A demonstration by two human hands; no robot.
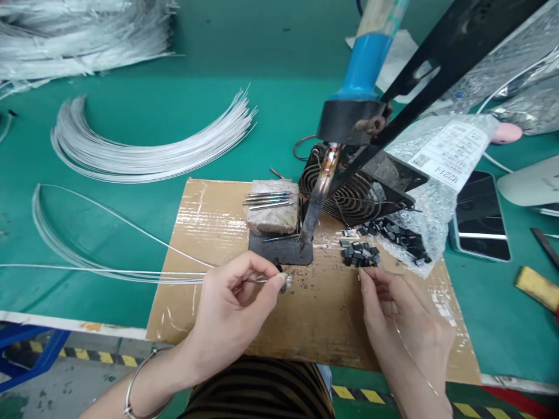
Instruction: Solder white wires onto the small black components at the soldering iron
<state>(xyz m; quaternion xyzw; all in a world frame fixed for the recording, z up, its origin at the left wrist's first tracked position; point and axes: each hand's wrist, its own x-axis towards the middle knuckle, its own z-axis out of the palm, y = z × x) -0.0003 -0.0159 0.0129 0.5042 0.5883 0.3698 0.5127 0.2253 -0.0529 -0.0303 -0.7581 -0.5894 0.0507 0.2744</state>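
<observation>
My left hand (pixel 244 302) is closed in a pinch over the cardboard sheet (pixel 332 326), gripping thin white wires (pixel 183 278) that trail off to the left. A small dark piece (pixel 285 284) shows at its fingertips. My right hand (pixel 402 320) is pinched just below a small pile of black connector-like pieces (pixel 360 254). A tiny light speck shows at its fingertips, too small to name. Between and above the hands a soldering iron (pixel 321 180) with a blue handle hangs from a black bracket, its tip pointing down at a dark plate (pixel 279 251).
A wrapped block (pixel 271 216) carries several thin metal rods. Behind the iron lies a black fan (pixel 353 192). A bubble-wrap bag (pixel 449 151) spills more black pieces; a phone (pixel 480 218) lies right of it. Bundled white wires (pixel 152 154) rest on the green mat (pixel 279 116).
</observation>
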